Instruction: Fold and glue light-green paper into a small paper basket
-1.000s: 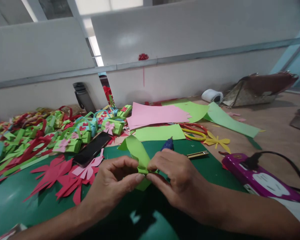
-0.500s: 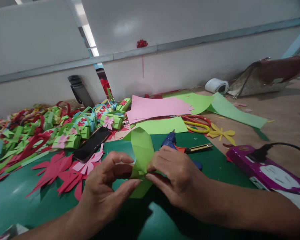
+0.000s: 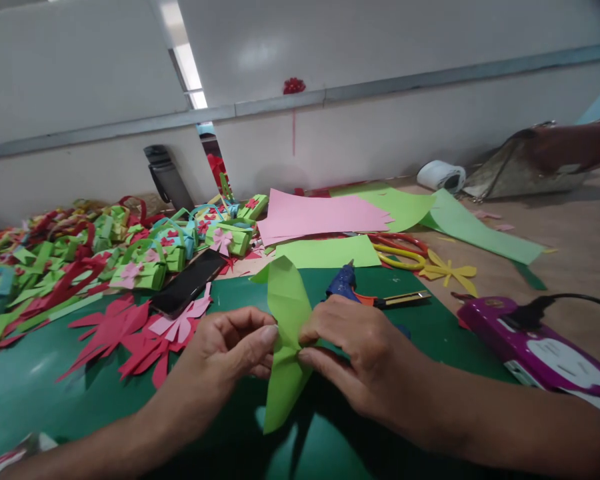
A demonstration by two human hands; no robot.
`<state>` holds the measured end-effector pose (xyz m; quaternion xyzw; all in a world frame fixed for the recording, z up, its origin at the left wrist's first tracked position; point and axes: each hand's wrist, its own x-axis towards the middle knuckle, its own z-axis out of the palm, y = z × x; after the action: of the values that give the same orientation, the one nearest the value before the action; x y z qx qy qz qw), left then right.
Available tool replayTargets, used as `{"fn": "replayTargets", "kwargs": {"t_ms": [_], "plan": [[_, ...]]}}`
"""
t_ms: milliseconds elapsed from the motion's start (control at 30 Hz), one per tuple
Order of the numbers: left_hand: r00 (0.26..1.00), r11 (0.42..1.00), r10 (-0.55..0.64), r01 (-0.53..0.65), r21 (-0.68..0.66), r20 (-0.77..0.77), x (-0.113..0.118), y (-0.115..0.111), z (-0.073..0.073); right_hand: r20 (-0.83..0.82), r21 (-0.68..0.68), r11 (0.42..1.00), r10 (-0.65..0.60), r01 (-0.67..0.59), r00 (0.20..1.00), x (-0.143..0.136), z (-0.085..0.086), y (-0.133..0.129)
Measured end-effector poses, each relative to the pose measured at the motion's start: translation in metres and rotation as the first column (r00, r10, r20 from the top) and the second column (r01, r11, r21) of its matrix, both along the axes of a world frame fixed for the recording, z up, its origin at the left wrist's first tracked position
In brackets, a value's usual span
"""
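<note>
A piece of light green paper (image 3: 287,300), pinched narrow at its middle with wide ends above and below, is held over the dark green mat (image 3: 220,427). My right hand (image 3: 365,350) grips its pinched middle between thumb and fingertips. On the left edge, my left hand (image 3: 235,353) has thumb and fingers closed at the paper, the fingers partly behind it. Just beyond my right hand lie a blue glue gun (image 3: 342,281) and an orange-and-black cutter (image 3: 395,299). Red paper flower cutouts (image 3: 115,327) and a pink one (image 3: 183,320) are left of my left hand.
Small paper bags (image 3: 140,273) are heaped at the left, beside a black phone (image 3: 189,281) and a bottle (image 3: 167,177). Pink paper sheets (image 3: 320,213), scissors (image 3: 397,257) and a yellow cutout (image 3: 450,270) lie behind. A purple power strip (image 3: 535,343) with a black cord sits right.
My left thumb has moved up onto the green paper's left edge. The paper's lower end has swung down and now shows longer. The view has shifted slightly.
</note>
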<state>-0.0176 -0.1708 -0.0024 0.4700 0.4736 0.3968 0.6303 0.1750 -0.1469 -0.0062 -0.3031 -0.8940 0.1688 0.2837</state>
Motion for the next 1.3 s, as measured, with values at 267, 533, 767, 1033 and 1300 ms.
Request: {"fn": "replayTargets", "kwargs": {"t_ms": [267,533,767,1033,1300], "plan": [[0.995,0.997,-0.018,0.026,-0.077,0.1,0.0,-0.001,0.001,-0.013,0.019,1.0,0.008,-0.008,1.0,0.001,0.002,-0.004],[0.988,0.996,-0.015,0.029,-0.088,0.151,0.003,-0.002,0.003,-0.057,0.154,0.985,0.084,-0.075,0.995,0.003,0.005,-0.008],[0.973,0.99,0.015,0.019,-0.142,0.231,0.006,-0.004,0.0,-0.062,0.189,0.976,0.12,-0.107,0.991,0.001,0.002,-0.006],[0.958,0.981,0.059,-0.003,-0.194,0.282,0.007,-0.006,0.003,-0.137,0.353,0.928,0.181,-0.123,0.974,0.007,0.007,-0.011],[0.945,0.985,0.093,-0.042,-0.165,0.314,0.01,-0.007,0.002,0.08,0.632,0.775,-0.047,-0.015,0.996,0.006,-0.002,-0.017]]}}
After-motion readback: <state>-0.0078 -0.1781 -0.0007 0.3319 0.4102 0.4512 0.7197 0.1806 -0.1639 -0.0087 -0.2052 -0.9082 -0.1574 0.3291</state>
